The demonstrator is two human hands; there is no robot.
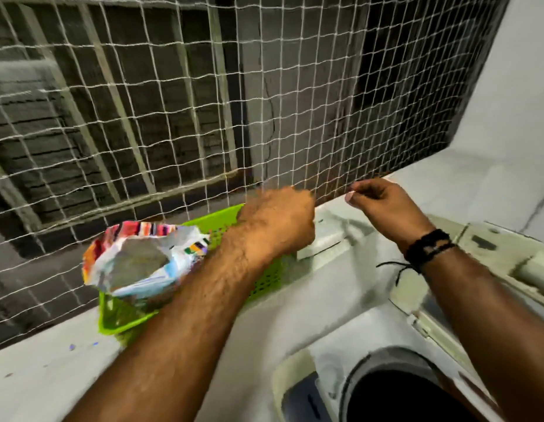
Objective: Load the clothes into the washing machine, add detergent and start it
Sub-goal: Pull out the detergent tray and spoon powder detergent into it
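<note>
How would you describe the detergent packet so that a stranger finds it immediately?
Find the net over the window, then the green basket on the ledge below it. The detergent packet stands open at the basket's left end: the only crinkled, multicoloured striped bag there.

Drum interior — dark, cut off

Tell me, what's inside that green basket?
An opened, colourful bag sits in the green basket; it could be detergent, but the picture is too blurry to say. The person's left hand and forearm cover the basket's right part, so anything there stays hidden.
</note>
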